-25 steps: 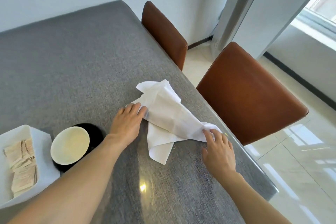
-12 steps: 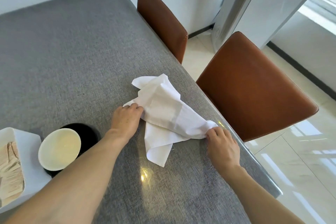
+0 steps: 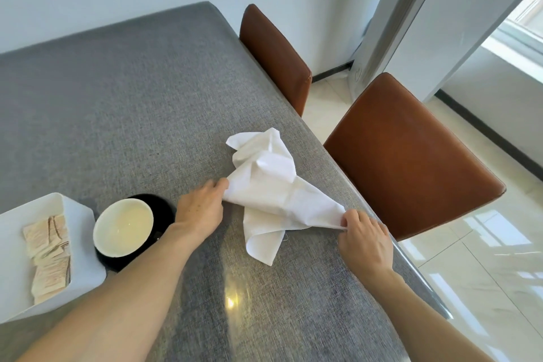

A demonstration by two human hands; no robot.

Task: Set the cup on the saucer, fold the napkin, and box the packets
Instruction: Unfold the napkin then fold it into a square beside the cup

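A crumpled white napkin lies on the grey table near its right edge. My left hand pinches the napkin's left edge. My right hand pinches its right corner by the table edge. The cloth between them is lifted a little, with one flap hanging toward me. A cream cup stands on a black saucer just left of my left hand. A white box at the far left holds several beige packets.
The grey table stretches away to the back left. Two brown chairs stand along the table's right side, the nearer one close beside my right hand. Beyond the table edge lies a glossy tiled floor.
Both hands went from resting on the napkin to pinching its edges, and they have raised the cloth slightly. The camera view has shifted, so the box and cup show more fully.
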